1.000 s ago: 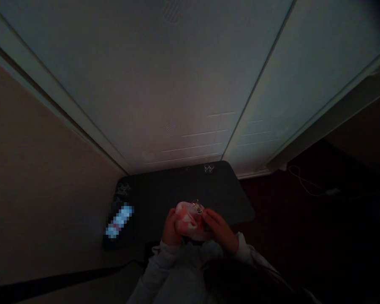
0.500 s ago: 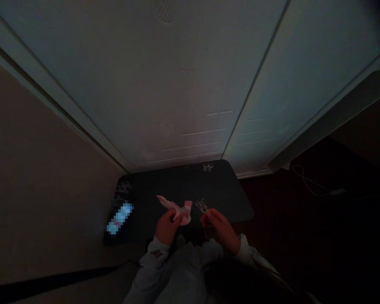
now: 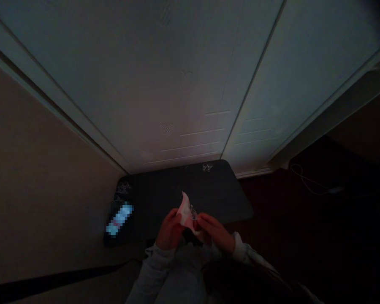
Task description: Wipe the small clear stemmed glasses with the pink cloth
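Note:
Over the near edge of the dark table, my left hand (image 3: 170, 229) is closed on a pink and white cloth (image 3: 185, 212). A small clear glass (image 3: 193, 212) is in the fingers of my right hand (image 3: 215, 232), its bowl tilted toward the cloth. Cloth and glass overlap between the two hands, and part of the glass is hidden behind the cloth. The room is dim, so the fingertips are hard to make out.
The dark table (image 3: 158, 185) stands against a pale panelled wall (image 3: 139, 84). Two small clear glasses (image 3: 207, 167) sit at its back edge. Several clear glasses (image 3: 123, 188) and a lit, pixelated screen (image 3: 119, 218) are at the left. A white cable (image 3: 313, 183) lies at the right.
My left hand has moved slightly right with the cloth, and my right hand has shifted left with the glass. Cloth and glass, apart before, now meet between them.

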The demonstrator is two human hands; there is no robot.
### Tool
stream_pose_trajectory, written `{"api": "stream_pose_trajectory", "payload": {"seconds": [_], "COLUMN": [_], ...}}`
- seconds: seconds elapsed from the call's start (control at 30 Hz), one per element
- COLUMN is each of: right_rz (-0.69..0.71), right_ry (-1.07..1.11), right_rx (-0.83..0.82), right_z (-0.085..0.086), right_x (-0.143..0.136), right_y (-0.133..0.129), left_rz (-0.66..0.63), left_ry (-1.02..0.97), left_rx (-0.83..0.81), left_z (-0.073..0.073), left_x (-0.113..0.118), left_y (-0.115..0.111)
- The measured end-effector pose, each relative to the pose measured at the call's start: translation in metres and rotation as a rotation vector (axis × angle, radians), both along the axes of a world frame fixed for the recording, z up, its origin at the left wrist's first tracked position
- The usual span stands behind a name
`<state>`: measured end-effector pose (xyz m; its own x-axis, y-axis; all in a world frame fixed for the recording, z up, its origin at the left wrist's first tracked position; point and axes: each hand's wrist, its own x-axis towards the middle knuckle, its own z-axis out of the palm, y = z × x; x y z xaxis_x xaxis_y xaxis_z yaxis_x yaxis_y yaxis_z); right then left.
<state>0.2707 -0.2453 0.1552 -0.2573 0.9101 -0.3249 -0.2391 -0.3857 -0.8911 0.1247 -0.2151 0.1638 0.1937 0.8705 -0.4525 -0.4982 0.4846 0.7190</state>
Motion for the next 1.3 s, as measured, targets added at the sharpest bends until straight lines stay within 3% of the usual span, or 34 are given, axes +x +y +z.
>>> {"api": "stream_pose_trajectory", "payload": {"seconds": [0.1,0.23,0.43,0.6,0.73,0.93,1.07,1.3], "right_rz": [-0.033,-0.086,-0.037,0.004,0.013,0.024,-0.049,-0.093], "right_ry": [0.103,0.196,0.247,0.300,0.411,0.464,0.462,0.390], "right_rx": [-0.017,-0.054,-0.036,-0.078,-0.150,-0.184,-0.218,-0.061], "right_z": [-0.008,-0.013,-0.005,0.000,0.007,0.009,0.002,-0.005], "right_x": [-0.005,-0.008,-0.015,-0.019,-0.022,-0.024,-0.021,-0.011], "right_y": [-0.001,0.000,0.002,0.004,0.004,0.007,0.008,0.007], "left_rz": [0.008,-0.020,-0.061,-0.238,-0.286,-0.219,-0.138,0.040], "left_ry": [-0.147,-0.162,-0.053,0.009,-0.001,0.017,0.019,0.048], "left_rx": [-0.070,-0.081,0.003,0.011,0.016,0.012,0.048,0.127], "left_z": [0.004,0.003,-0.005,-0.017,-0.018,-0.010,-0.008,-0.008], "left_x": [0.001,0.001,0.002,-0.005,-0.006,-0.001,0.002,0.009], "left_y": [-0.001,-0.001,-0.001,0.001,-0.001,0.000,0.004,0.010]}}
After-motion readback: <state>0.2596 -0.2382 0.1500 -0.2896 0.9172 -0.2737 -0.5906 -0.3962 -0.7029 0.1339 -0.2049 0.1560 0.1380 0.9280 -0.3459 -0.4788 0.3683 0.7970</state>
